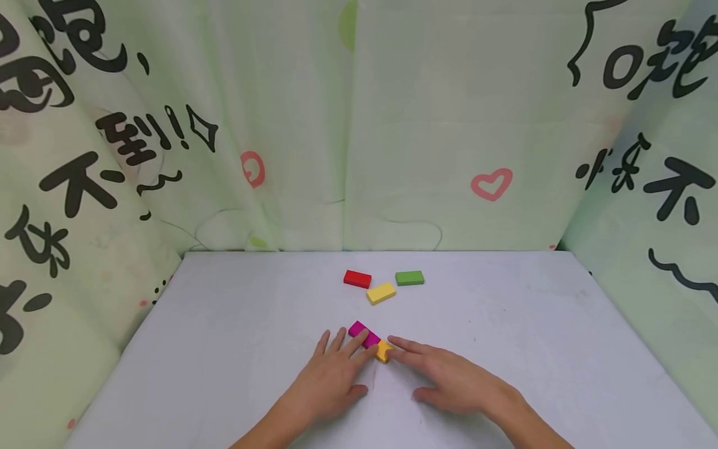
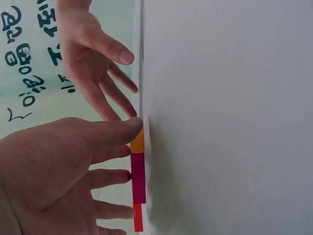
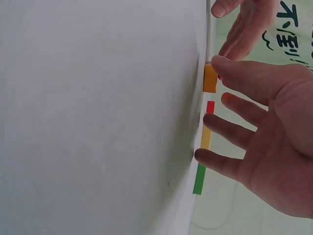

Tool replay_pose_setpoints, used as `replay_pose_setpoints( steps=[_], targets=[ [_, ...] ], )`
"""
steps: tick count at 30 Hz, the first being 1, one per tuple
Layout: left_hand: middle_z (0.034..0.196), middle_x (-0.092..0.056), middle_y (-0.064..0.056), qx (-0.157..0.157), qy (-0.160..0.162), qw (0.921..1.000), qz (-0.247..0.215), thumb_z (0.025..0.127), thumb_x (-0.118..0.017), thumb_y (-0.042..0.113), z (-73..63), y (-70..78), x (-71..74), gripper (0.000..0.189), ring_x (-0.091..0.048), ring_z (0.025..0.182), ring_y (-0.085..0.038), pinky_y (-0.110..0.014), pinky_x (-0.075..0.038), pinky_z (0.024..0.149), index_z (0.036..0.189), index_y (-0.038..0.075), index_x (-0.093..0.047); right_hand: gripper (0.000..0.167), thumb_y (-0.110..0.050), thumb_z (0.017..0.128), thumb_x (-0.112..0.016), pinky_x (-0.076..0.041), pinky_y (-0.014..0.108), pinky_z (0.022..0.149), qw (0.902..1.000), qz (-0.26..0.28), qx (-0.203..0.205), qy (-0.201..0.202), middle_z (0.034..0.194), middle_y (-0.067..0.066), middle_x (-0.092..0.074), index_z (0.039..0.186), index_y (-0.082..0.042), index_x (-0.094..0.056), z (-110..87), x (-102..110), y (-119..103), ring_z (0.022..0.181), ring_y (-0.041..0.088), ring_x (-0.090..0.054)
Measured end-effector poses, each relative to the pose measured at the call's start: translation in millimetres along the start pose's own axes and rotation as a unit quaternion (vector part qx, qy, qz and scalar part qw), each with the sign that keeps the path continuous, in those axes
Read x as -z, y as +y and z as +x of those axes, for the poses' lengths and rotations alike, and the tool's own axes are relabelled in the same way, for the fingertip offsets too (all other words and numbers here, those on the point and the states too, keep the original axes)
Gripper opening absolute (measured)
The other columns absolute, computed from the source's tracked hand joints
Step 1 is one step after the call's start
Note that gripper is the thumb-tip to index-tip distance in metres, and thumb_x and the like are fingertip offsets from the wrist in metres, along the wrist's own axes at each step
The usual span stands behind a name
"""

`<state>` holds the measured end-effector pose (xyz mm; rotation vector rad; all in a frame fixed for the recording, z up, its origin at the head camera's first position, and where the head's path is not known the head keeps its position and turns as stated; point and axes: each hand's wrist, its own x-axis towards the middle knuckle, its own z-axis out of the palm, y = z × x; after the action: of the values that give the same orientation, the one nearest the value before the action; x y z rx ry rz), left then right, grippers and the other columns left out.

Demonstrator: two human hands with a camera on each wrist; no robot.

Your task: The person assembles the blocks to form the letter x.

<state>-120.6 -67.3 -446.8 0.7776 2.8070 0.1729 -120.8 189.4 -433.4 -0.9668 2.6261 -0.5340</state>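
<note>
A magenta block and an orange block lie end to end on the white table, forming a slanted row. My left hand reaches in from the left with fingers spread; one fingertip overlaps the magenta block, and the index fingertip is at the joint with the orange one. From the other side, my right hand has straight fingers, its index fingertip right at the orange block. Both thumbs stand apart from the blocks in the head view. In the left wrist view, the magenta block shows beyond the left fingers.
Farther back on the white table lie a red block, a yellow block and a green block. A pale green curtain with black lettering surrounds the table's back and sides.
</note>
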Motion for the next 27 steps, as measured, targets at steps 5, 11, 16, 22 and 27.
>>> replay_pose_setpoints(
  steps=[5, 11, 16, 22, 27],
  targets=[
    [0.168, -0.038, 0.002, 0.002, 0.004, 0.9999, -0.015, 0.094, -0.075, 0.045, -2.6, 0.9, -1.8, 0.07, -0.038, 0.152, -0.044, -0.066, -0.032, 0.12, 0.156, 0.033, -0.048, 0.073, -0.017, 0.094, -0.076, -0.045, 0.052, 0.115, 0.9999, -0.006, 0.0, 0.008, 0.17, -0.004, -0.035, 0.159, -0.022, -0.045, 0.4, 2, 3, 0.15, 0.024, -0.046],
    [0.17, -0.033, 0.003, 0.009, -0.006, 0.9995, -0.03, 0.094, -0.075, 0.043, -2.7, 0.8, -4.9, 0.073, -0.04, 0.15, -0.045, -0.067, -0.039, 0.115, 0.159, 0.033, -0.044, 0.071, -0.018, 0.095, -0.076, -0.045, 0.054, 0.114, 0.9998, -0.006, -0.01, 0.016, 0.17, -0.004, -0.034, 0.159, -0.022, -0.045, 1.7, 6, 6, 0.151, 0.025, -0.044],
    [0.171, -0.032, 0.003, 0.008, -0.003, 0.999, -0.044, 0.095, -0.074, 0.041, -4.2, 0.3, -5.4, 0.073, -0.04, 0.15, -0.046, -0.068, -0.042, 0.111, 0.16, 0.031, -0.043, 0.07, -0.017, 0.095, -0.075, -0.045, 0.054, 0.115, 0.9996, -0.007, -0.018, 0.019, 0.17, -0.004, -0.034, 0.159, -0.022, -0.046, 3.9, 11, 8, 0.151, 0.025, -0.043],
    [0.172, -0.03, 0.002, -0.001, 0.005, 0.9989, -0.046, 0.096, -0.073, 0.038, -6.9, -0.8, -5.7, 0.071, -0.04, 0.149, -0.047, -0.069, -0.043, 0.109, 0.16, 0.029, -0.043, 0.069, -0.017, 0.095, -0.075, -0.045, 0.056, 0.114, 0.9989, -0.004, -0.026, 0.039, 0.168, -0.003, -0.038, 0.157, -0.022, -0.048, 9.2, 17, 12, 0.15, 0.028, -0.045],
    [0.172, -0.03, 0.002, -0.002, 0.002, 0.9985, -0.054, 0.097, -0.073, 0.038, -7.5, -0.5, -6.2, 0.071, -0.039, 0.15, -0.048, -0.07, -0.042, 0.109, 0.16, 0.028, -0.043, 0.063, -0.019, 0.096, -0.074, -0.043, 0.056, 0.115, 0.9975, 0.001, -0.035, 0.061, 0.166, 0.0, -0.041, 0.155, -0.019, -0.051, 14.7, 20, 15, 0.149, 0.031, -0.045]
  ],
)
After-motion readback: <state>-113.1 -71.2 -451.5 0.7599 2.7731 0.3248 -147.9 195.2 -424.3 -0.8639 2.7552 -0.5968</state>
